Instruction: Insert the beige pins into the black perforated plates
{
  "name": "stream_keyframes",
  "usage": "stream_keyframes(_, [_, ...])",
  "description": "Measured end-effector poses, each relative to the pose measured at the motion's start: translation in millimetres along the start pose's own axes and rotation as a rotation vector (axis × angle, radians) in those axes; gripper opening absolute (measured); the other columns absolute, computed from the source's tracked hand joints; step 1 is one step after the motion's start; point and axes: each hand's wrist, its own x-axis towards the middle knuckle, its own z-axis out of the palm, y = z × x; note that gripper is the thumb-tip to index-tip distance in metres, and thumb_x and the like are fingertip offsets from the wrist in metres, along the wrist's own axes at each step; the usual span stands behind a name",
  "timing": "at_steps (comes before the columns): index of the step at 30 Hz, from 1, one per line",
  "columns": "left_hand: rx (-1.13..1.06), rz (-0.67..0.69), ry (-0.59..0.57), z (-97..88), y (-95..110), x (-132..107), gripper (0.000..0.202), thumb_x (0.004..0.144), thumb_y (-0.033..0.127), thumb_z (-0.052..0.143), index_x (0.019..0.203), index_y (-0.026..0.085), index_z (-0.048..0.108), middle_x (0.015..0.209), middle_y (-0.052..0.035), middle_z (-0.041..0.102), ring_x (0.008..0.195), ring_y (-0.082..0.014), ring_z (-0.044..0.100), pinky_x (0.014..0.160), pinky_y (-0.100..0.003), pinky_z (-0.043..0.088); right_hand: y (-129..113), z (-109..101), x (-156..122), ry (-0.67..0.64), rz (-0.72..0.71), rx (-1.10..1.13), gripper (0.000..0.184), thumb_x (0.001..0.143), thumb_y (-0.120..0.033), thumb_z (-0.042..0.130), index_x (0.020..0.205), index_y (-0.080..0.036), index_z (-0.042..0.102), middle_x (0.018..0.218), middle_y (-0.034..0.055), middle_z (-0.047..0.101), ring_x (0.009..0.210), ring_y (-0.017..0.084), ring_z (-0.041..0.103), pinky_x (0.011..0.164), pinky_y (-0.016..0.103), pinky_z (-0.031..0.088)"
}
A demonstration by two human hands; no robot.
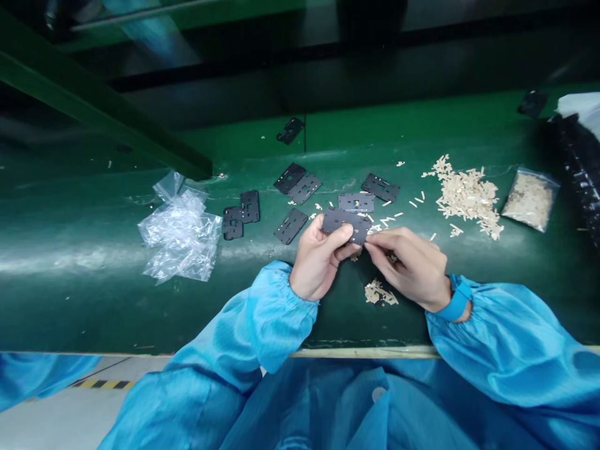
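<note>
My left hand [323,256] grips a thin black plate with small cutouts [340,220], thumb pressed on its face. At the plate's lower right corner, the thumb and forefinger of my right hand [410,262] are pinched together; whatever they hold is too small or hidden to make out. Just beyond the held plate lies another dark plate [356,202], with a further one [380,187] to its right. Small cream strips [385,222] are scattered around them. Below my hands is a little heap of cream pieces [379,294].
Crumpled clear plastic bags [180,231] lie left on the green table [94,294]. Several black plates [290,226] are spread mid-table. To the right are a large pile of cream strips [469,200] and a filled zip bag [531,199]. A green beam [107,112] crosses the upper left.
</note>
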Motion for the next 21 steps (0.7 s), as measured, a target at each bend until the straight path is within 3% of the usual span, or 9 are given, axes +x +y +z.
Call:
stream_keyframes(3, [-0.019,-0.025,-0.016,-1.3,1,0,0.033,0.075,0.019,0.085,0.098,0.018,0.061,0.087,0.0045,0.069,0.074,-0.0049,0.068,0.067,-0.012,0.061,-1,-2,2,0.054,0.084,0.076,0.023,0.087,-0.008,0.073,0.105,-0.022,0.07,0.09,0.0038,0.077,0.078,0.015,0.072,0.069,0.027,0.058])
stream_keyframes(6, [-0.025,-0.088,-0.042,-1.9,3,0,0.034,0.075,0.019,0.084,0.102,0.017,0.064,0.089,0.0037,0.069,0.073,-0.0049,0.068,0.064,-0.011,0.06,1,-5,7,0.085,0.328,0.252,0.012,0.091,-0.015,0.072,0.101,-0.023,0.072,0.088,0.0027,0.075,0.071,0.013,0.068,0.063,0.027,0.055])
stream_keyframes(10, [-0.004,-0.178,-0.082,-2.5,5,0,0.033,0.075,0.019,0.083,0.103,0.016,0.066,0.09,0.0017,0.07,0.072,-0.006,0.068,0.062,-0.012,0.06,7,-12,15,-0.068,0.603,0.582,0.013,0.097,-0.026,0.067,0.106,-0.022,0.076,0.081,0.0006,0.073,0.058,0.009,0.063,0.053,0.024,0.051])
stream_keyframes(21, [0.048,-0.195,-0.111,-5.8,4,1,0.031,0.078,0.02,0.083,0.102,0.015,0.064,0.089,0.0012,0.069,0.072,-0.0062,0.068,0.061,-0.011,0.059,11,-20,23,-0.198,0.738,0.751,0.016,0.089,-0.03,0.077,0.098,-0.017,0.078,0.062,-0.0027,0.066,0.052,0.008,0.058,0.049,0.02,0.048])
